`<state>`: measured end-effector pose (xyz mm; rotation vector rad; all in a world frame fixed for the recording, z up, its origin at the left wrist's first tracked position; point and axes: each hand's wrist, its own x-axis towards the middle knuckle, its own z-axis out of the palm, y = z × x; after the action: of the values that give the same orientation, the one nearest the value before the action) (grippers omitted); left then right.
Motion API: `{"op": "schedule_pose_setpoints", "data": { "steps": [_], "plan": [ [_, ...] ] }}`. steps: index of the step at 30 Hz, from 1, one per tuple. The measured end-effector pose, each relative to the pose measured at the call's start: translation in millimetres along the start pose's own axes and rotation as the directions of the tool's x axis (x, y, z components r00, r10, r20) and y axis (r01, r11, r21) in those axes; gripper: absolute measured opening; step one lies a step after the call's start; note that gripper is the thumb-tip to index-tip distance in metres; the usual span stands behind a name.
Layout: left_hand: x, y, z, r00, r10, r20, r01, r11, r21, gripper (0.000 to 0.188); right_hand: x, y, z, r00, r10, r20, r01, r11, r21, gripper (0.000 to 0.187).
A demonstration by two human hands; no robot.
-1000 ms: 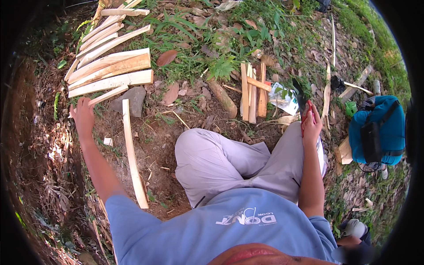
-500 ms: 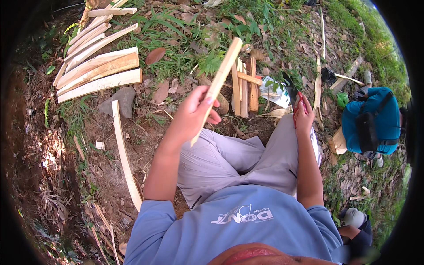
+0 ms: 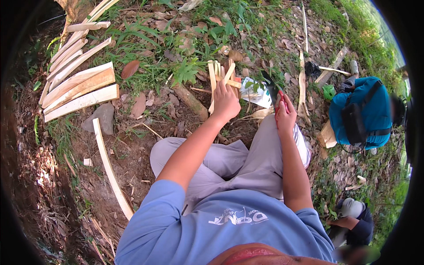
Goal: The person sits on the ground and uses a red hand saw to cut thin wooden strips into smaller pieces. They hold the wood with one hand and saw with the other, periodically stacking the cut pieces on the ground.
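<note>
My left hand [image 3: 226,102] is stretched forward over a small pile of cut wood strips [image 3: 211,73] on the ground beyond my knees. Its fingers are closed on a pale wooden strip [image 3: 229,73], whose far end slants out past the fingertips; the rest is hidden under the hand. Above my right knee, my right hand [image 3: 285,114] grips the red handle of a knife [image 3: 270,85]. The dark, broad blade points forward and to the left. Just left of the blade lies a white printed sheet [image 3: 258,95].
Several long wooden slats [image 3: 81,98] lie at the far left beside a grey stone [image 3: 100,118]. A curved slat [image 3: 110,168] rests on the soil to my left. At right sit a person with a teal backpack [image 3: 365,112] and, nearer, another partly visible person [image 3: 355,221].
My left hand has moved forward and down, carrying the wooden strip from above my lap to the pile. My right hand still holds the knife near my knee. The view has shifted slightly.
</note>
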<state>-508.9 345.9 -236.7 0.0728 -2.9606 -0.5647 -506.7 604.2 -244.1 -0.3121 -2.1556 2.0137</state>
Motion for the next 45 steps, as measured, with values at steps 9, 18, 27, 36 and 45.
{"op": "schedule_pose_setpoints", "data": {
  "steps": [9,18,27,36,45],
  "plan": [
    [71.8,-19.3,70.8,0.938,0.345,-0.013,-0.332,0.911,0.245,0.035,2.9,3.1,5.0,0.999,-0.028,-0.024,0.028,1.0,-0.011,0.043],
    [62.1,-16.8,34.0,0.937,0.298,-0.182,-0.272,0.95,0.154,0.015,9.6,21.9,3.3,0.998,0.055,-0.02,-0.053,0.997,0.062,0.043],
    [32.7,-44.8,-30.6,0.956,0.281,-0.08,-0.283,0.959,-0.017,0.041,2.4,7.3,3.3,0.992,0.127,0.009,-0.128,0.985,0.119,0.044],
    [-10.0,-45.9,-48.4,0.896,0.061,0.44,-0.145,0.977,0.158,0.07,10.2,13.1,5.6,0.998,0.054,0.016,-0.056,0.992,0.11,0.042],
    [-142.3,-30.5,-209.6,0.97,0.112,0.216,-0.034,0.941,-0.338,0.025,-0.6,-2.6,2.9,0.99,0.096,0.1,-0.116,0.97,0.215,0.044]
  ]
}}
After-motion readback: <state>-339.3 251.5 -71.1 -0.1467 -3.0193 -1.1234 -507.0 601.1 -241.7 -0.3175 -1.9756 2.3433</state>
